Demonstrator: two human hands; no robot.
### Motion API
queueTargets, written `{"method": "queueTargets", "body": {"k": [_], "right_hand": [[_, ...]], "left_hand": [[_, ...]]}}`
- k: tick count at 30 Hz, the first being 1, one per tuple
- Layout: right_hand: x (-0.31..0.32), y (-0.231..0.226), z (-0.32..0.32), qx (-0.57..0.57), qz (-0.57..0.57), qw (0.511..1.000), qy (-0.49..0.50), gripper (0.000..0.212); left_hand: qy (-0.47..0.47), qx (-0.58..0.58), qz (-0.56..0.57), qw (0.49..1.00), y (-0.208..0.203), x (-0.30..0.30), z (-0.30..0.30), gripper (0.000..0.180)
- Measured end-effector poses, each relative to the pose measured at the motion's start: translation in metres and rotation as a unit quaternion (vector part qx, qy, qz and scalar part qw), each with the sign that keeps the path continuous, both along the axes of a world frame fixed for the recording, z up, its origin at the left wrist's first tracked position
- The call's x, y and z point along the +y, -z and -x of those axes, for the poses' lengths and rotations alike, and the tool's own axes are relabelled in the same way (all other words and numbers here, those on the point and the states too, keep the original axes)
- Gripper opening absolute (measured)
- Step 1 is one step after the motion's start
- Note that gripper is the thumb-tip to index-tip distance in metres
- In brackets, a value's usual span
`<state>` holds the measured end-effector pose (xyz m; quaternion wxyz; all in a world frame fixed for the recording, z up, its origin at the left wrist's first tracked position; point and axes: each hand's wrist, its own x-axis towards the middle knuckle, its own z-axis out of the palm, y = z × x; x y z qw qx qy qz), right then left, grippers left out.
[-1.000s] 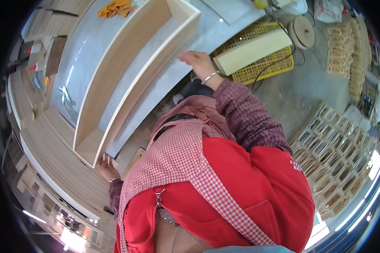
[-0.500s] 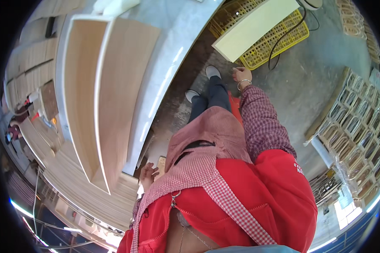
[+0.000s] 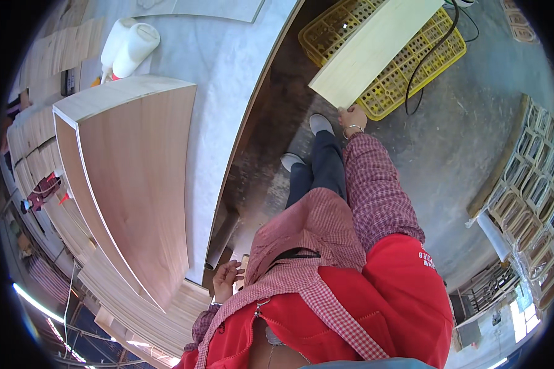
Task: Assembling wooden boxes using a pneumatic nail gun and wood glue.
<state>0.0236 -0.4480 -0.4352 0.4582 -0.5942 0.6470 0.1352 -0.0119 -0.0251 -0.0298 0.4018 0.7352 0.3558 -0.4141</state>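
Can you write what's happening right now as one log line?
left hand: loosely curled, nothing visibly held | right hand: at near end of pale board on yellow crate | wooden frame: on table

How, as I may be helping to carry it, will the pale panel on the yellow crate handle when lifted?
The pale panel is probably stiff: its end juts past the yellow crate without visible sag. It could tip if pressed near the right hand, where it overhangs.

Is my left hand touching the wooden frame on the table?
Apart: the head view shows a strip of tabletop between the left hand and the wooden frame.
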Motion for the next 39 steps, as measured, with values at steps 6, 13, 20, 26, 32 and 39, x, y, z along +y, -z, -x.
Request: {"method": "queueTargets", "body": {"k": [6, 13, 20, 26, 32, 39], "right_hand": [[-0.011, -0.008, 0.002, -0.012, 0.022, 0.998, -0.052, 0.021], [-0.046, -0.117, -0.009, -0.248, -0.281, 0.918, 0.127, 0.008], [0.008, -0.311, 0.004, -0.342, -0.399, 0.835, 0.162, 0.008], [0.057, -0.393, 0.007, -0.349, -0.513, 0.771, 0.144, 0.008], [-0.055, -0.368, 0.016, -0.328, 0.179, 0.898, -0.233, 0.023], [-0.166, -0.358, -0.038, -0.328, 0.328, 0.841, -0.278, 0.038]], "left_hand": [[0.031, -0.008, 0.018, 0.999, 0.012, -0.017, -0.007, 0.028], [0.06, -0.021, 0.085, 0.994, 0.035, -0.079, -0.036, 0.029], [-0.013, -0.095, 0.294, 0.951, 0.043, -0.231, -0.118, 0.044], [0.011, -0.191, 0.303, 0.934, -0.01, -0.26, -0.142, 0.034], [0.008, -0.293, 0.229, 0.928, -0.102, -0.174, -0.153, 0.026], [-0.126, -0.437, 0.126, 0.882, -0.177, -0.065, -0.133, 0.032]]}}
